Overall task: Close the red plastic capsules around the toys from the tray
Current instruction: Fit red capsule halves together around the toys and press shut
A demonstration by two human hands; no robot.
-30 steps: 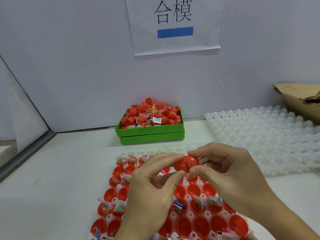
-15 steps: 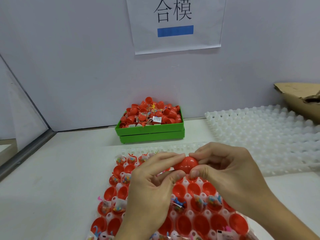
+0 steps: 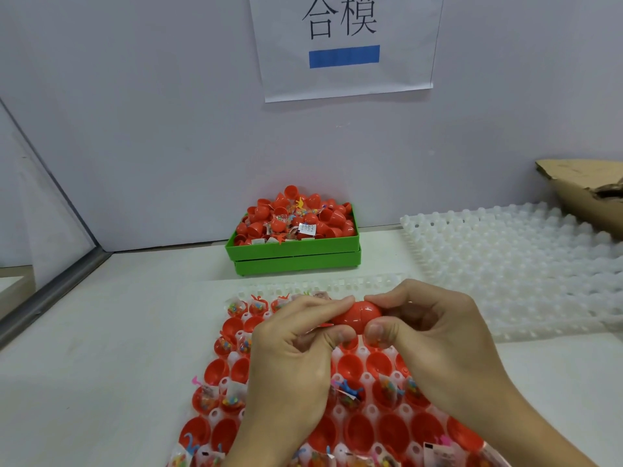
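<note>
A red plastic capsule [image 3: 356, 316] is held above the tray, its two halves joined with a seam down the middle. My left hand [image 3: 290, 358] pinches its left half between thumb and fingers. My right hand [image 3: 435, 338] pinches its right half the same way. Below them a white moulded tray [image 3: 303, 287] holds several open red capsule halves [image 3: 357, 364], some with small bagged toys [image 3: 349, 396] in them. My hands hide part of the tray's middle.
A green bin [image 3: 293, 252] heaped with red capsules and toy bags stands at the back against the wall. Empty white moulded trays [image 3: 512, 264] lie at the right, with a cardboard box [image 3: 586, 193] behind them. A paper sign [image 3: 344, 45] hangs on the wall.
My two hands have pressed the capsule halves closer together and dipped slightly. Nothing else has moved.
</note>
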